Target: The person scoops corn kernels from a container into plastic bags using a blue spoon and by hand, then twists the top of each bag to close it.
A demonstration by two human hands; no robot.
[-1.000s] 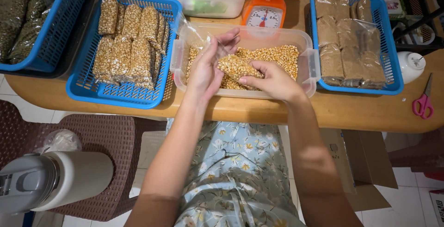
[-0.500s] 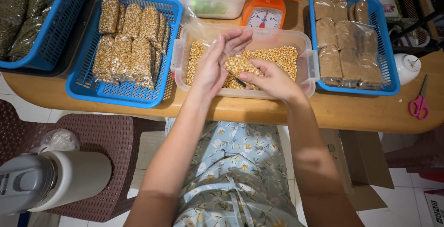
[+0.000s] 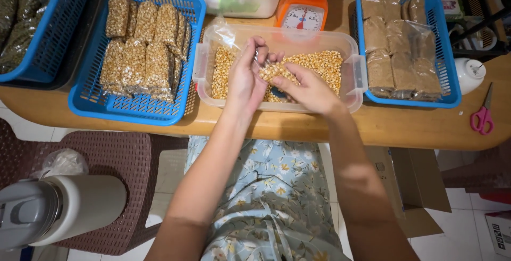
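A long wooden table (image 3: 404, 128) runs left to right across the scene, its near edge curving toward the person seated at it. In the middle of it sits a clear plastic tub (image 3: 348, 77), a rounded rectangle with its long axis lying left to right along the table edge and its open top facing up; small clip handles stick out at both short ends. It is partly filled with yellow corn kernels (image 3: 324, 64), heaped higher toward the right and far side. Just left of the tub stands a blue basket (image 3: 88, 104) packed with narrow clear bags of kernels (image 3: 143, 48), most lying with their long sides running near to far. Just right of the tub is another blue basket (image 3: 452, 98) holding squat brown packets (image 3: 394, 53). Beyond the tub, on the far side, stands an orange kitchen scale (image 3: 302, 13) with a round dial, and left of that a second clear tub (image 3: 229, 3) with green packages. Both hands are inside the middle tub, over the kernels and touching each other. The left hand (image 3: 246, 77) has its fingers curled and bunched, pinching the mouth of a thin clear bag (image 3: 226, 32) that stands up crumpled against the tub's far left corner. The right hand (image 3: 308, 88) lies palm down with its fingers pressed together, scooped over a clump of kernels at the bag's opening. At the far right of the table lie pink scissors (image 3: 481, 117), with a small white bottle (image 3: 471, 75) just beyond them.
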